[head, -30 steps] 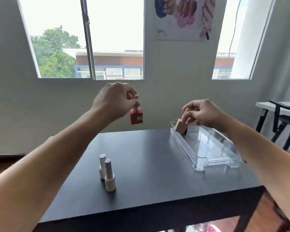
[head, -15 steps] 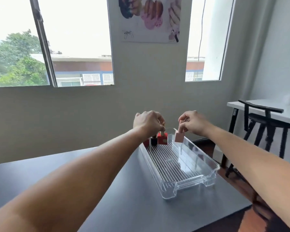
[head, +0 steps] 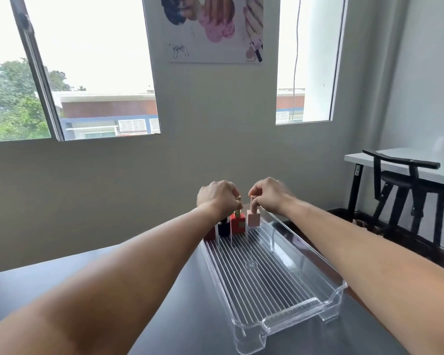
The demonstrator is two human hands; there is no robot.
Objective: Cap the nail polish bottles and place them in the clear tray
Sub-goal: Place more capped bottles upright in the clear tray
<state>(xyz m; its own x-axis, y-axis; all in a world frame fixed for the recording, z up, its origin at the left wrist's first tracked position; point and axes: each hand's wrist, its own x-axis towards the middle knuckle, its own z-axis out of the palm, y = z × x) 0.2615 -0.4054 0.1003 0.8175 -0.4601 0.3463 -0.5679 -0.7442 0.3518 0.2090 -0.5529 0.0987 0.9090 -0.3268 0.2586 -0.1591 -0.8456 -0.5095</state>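
From the head camera I see both forearms reaching out over the dark tabletop [head: 185,316] to the far end of the clear tray [head: 287,315], which lies lengthwise towards the tabletop's far edge, right of centre. My left hand [head: 219,198] pinches the gold cap of the red bottle [head: 238,225], which is upright against the tray's far wall. My right hand [head: 268,196] pinches the cap of the pink bottle [head: 253,217], upright just beside the red one on its right; I cannot tell whether the pink bottle rests on the ribbed floor. Left of the red bottle stand a dark bottle [head: 224,228] and a second red bottle [head: 210,234], partly hidden behind my left wrist. A black chair [head: 408,180] and a white table [head: 395,160] stand at the right, and a poster [head: 213,29] hangs between the windows.
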